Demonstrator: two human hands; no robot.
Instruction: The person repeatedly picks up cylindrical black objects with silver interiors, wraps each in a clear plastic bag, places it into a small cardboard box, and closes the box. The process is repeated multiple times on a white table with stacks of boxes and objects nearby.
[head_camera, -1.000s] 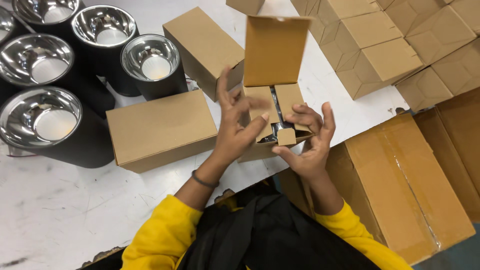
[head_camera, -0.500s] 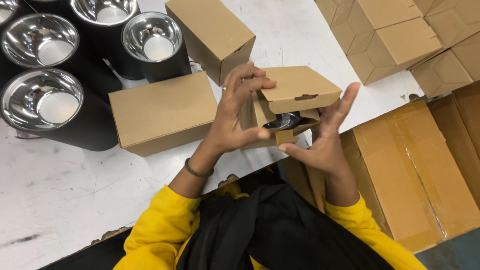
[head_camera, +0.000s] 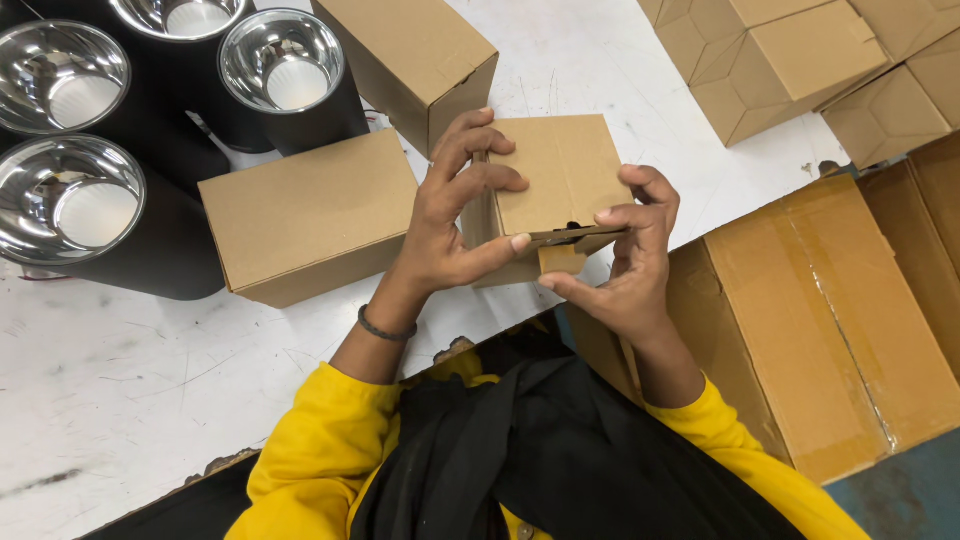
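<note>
I'm watching the small brown cardboard carton (head_camera: 560, 190) at frame centre, above the white table (head_camera: 130, 400). Left hand (head_camera: 455, 215) is curling round its left side, fingers on top; right hand (head_camera: 625, 260) is pinching the front flap w/ thumb underneath. Probably light, thin-walled, dents easily, so I'm favouring edges & corners for grip.

A single head-worn camera looks steeply down from above the person's chest, close over both hands. It faces the white worktable (head_camera: 620, 60). No second view shares the scene.
</note>
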